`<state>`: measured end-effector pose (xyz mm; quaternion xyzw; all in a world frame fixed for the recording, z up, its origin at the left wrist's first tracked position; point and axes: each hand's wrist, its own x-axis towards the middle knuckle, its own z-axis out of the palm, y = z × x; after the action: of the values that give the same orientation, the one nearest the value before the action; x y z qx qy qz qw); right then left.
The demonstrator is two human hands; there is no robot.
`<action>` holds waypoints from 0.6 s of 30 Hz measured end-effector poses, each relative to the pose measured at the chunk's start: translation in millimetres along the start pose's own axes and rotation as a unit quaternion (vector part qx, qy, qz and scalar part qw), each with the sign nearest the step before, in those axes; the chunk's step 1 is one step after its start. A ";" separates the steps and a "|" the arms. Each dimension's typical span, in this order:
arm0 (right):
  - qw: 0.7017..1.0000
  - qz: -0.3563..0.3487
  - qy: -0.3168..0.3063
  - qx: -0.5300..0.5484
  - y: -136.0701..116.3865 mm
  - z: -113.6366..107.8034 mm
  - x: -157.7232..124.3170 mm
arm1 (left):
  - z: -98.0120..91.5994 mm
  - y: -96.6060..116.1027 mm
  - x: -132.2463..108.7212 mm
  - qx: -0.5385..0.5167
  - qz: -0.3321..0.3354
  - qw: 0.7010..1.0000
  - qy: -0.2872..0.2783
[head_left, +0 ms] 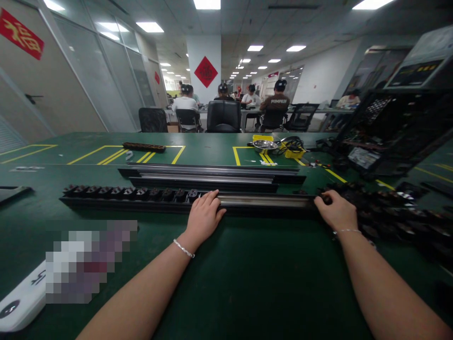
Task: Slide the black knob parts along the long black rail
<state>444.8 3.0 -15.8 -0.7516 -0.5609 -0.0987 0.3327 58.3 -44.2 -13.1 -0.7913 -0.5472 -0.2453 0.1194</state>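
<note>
A white device (19, 304) lies well in front of the long black rail (265, 202), off its left end, on the green table (247, 283). A row of black socket modules (130, 192) sits in the rail's left stretch. Well behind that stretch rests a short black strip (144, 147). Just behind the rail lie two more rails (212, 175), parallel to it. The left hand (204, 215) rests on the rail's middle, palm down, fingers spread flat and grasping nothing, fingertips beside the last module. Behind the rail's right part stand a metal bowl (264, 144) and yellow tray (262, 138). The right hand (336, 212) sits at the rail's right end, fingers curled; whether it grips the rail, I cannot tell. A pile of black parts (396, 212) lies just beyond that end
</note>
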 end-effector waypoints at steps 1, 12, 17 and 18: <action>1.000 0.006 -0.002 0.003 1.6 -0.4 1.0 | 0.2 0.0 0.1 0.000 0.000 1.000 0.000; 0.996 0.088 -0.013 0.016 8.3 -7.2 3.4 | 1.5 0.7 0.1 0.003 0.003 1.000 -0.001; 0.996 0.084 -0.027 0.021 14.2 -5.2 4.6 | 3.8 0.2 0.0 0.007 0.001 1.000 -0.003; 0.996 0.082 -0.026 0.021 15.5 -4.7 4.8 | 4.3 0.1 0.0 0.006 0.002 1.000 -0.002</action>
<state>461.5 1.6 -15.8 -0.7903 -0.5078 -0.0400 0.3405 59.5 -42.3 -16.7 -0.7920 -0.5475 -0.2401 0.1238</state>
